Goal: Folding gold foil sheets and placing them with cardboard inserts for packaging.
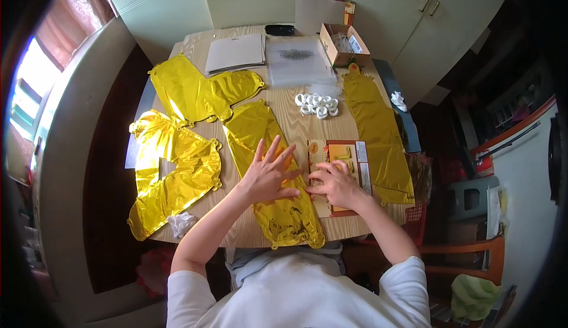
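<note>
Hard to see: undersides of both hands. L hand (265, 177) hides a mid strip of the centre gold foil (254, 129); R hand (338, 187) blocks the middle of the printed card (332, 150). Box (352, 60) contents only partly visible, clear/white bits. Black item (280, 30) at far edge: can't ID. Translucent stuff behind the white rings (319, 104) too hazy to make out. Red basket (417, 218) partly hidden by table (290, 115). Corners lost to fisheye vignette; window (29, 82) blown out.

Pose: both forearms come in from below, angled inward. L: palm down, fingers wide & straight, thumb out twd R hand, nothing gripped; looks flat on the foil, pressure n/a. R: half-curled, fingers bent, thumb + index tips at card's L edge, just beside foil's R edge. Can't tell if it's pinching anything.

Centre foil: lies flat-ish, long axis runs from upper L down to near table edge, btwn the card (R) and lower-left foil (171, 180). Upper-left foil (192, 91) beyond that, right-hand foil (378, 132) past the card. White wad (182, 224) near lower-left foil.
</note>
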`<action>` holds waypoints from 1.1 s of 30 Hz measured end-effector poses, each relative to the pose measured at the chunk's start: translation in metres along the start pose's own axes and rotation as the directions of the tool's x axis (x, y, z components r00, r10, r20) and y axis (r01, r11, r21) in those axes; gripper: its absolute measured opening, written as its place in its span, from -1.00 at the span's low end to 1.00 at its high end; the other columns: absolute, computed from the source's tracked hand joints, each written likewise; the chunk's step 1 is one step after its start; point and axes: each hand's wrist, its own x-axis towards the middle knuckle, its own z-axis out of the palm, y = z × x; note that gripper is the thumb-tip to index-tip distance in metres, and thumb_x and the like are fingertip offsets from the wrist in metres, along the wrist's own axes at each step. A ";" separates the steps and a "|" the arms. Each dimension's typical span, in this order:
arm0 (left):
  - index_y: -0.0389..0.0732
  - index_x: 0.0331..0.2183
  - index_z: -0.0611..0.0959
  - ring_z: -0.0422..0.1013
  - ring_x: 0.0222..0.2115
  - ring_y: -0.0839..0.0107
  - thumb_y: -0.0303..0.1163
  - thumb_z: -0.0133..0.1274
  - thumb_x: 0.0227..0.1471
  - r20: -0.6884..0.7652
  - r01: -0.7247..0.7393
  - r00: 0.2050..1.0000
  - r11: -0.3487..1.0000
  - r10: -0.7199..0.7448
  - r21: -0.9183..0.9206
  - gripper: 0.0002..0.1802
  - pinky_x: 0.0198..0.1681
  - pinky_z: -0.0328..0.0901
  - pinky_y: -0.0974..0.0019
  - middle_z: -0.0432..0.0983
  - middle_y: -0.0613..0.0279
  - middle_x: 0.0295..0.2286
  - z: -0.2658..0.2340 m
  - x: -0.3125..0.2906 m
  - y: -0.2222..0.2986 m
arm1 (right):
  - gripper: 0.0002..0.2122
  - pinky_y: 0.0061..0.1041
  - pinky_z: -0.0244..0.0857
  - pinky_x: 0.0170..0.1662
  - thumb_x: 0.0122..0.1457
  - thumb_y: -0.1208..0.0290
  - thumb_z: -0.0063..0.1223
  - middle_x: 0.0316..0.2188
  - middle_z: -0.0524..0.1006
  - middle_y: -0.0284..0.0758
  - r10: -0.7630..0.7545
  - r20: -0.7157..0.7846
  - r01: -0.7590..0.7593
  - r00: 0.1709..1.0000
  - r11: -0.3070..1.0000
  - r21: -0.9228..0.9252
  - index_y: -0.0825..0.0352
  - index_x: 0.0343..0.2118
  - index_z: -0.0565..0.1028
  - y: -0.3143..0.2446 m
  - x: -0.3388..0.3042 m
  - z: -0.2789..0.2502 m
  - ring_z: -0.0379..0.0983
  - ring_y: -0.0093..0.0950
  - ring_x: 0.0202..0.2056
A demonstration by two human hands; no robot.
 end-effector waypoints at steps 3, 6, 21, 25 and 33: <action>0.24 0.01 0.62 -0.25 0.31 -0.17 0.44 -0.20 0.00 0.015 0.039 0.999 0.999 -0.039 0.020 -0.28 0.27 -0.36 -0.38 0.02 0.06 0.27 -0.003 0.003 0.000 | -0.68 -0.14 -0.08 0.22 -0.03 0.50 0.13 -0.05 0.45 -0.54 0.005 0.001 -0.005 1.000 1.000 0.004 -0.13 -0.26 0.67 0.000 0.001 0.000 0.19 -0.42 0.16; 0.21 0.01 0.61 -0.26 0.31 -0.16 0.44 -0.20 0.00 0.009 0.074 0.997 0.997 -0.074 0.021 -0.26 0.26 -0.36 -0.40 0.05 0.05 0.26 -0.002 0.005 -0.003 | -0.69 -0.13 -0.12 0.24 -0.01 0.49 0.11 -0.06 0.45 -0.54 0.010 0.013 -0.010 1.000 1.000 0.000 -0.13 -0.27 0.67 0.000 0.001 -0.001 0.19 -0.43 0.17; 0.10 -0.04 0.65 -0.21 0.31 -0.14 0.44 -0.23 0.02 -0.048 0.184 0.982 0.979 -0.181 0.090 -0.23 0.23 -0.34 -0.47 0.10 0.00 0.22 -0.004 0.023 -0.021 | -0.72 -0.11 -0.14 0.25 0.03 0.46 0.10 -0.07 0.49 -0.52 0.024 -0.004 -0.024 1.000 0.999 0.041 -0.11 -0.26 0.68 0.001 0.000 0.002 0.20 -0.44 0.18; 0.05 -0.05 0.66 -0.20 0.31 -0.11 0.46 -0.27 0.02 -0.093 0.205 0.976 0.974 -0.196 0.094 -0.19 0.23 -0.32 -0.47 0.11 -0.01 0.22 0.002 0.029 -0.032 | -0.72 -0.13 -0.14 0.25 0.02 0.47 0.10 -0.07 0.49 -0.51 0.011 -0.013 -0.011 1.000 1.000 0.026 -0.11 -0.26 0.68 0.002 0.000 0.003 0.21 -0.43 0.17; 0.11 -0.02 0.63 -0.22 0.31 -0.12 0.43 -0.21 0.03 -0.039 0.273 0.962 0.950 -0.270 0.151 -0.24 0.23 -0.32 -0.47 0.07 -0.01 0.23 -0.003 0.041 -0.045 | -0.72 -0.15 -0.12 0.24 0.02 0.48 0.10 -0.08 0.50 -0.51 0.010 -0.026 -0.009 1.000 0.999 0.039 -0.10 -0.27 0.68 0.001 0.001 0.001 0.22 -0.43 0.16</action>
